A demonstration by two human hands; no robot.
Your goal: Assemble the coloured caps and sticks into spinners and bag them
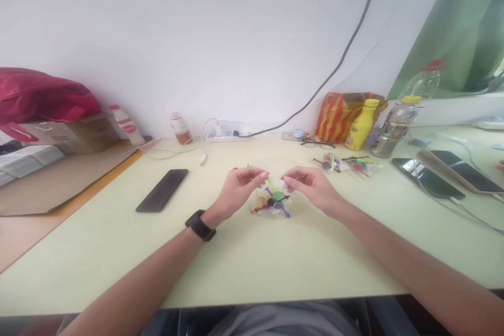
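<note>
A clear plastic bag (271, 203) of small colourful plastic pieces, blue, green, yellow and black, hangs or rests just over the table in front of me. With thumb and fingertips, my left hand (243, 188) pinches its upper left edge; a black watch (200, 226) is on that wrist. On the other side, my right hand (313, 186) pinches the upper right edge. The bag's film is so thin and blurred that its opening cannot be made out. Behind my left hand, bits of red and green peek out, mostly hidden.
More bagged colourful pieces (356, 164) lie at the back right, near glasses (318, 144), a striped bag (331, 115), a yellow bottle (361, 126) and clear bottles (396, 123). Phones with cables (429, 177) lie right, a black phone (161, 190) left. A power strip (224, 137) sits against the wall.
</note>
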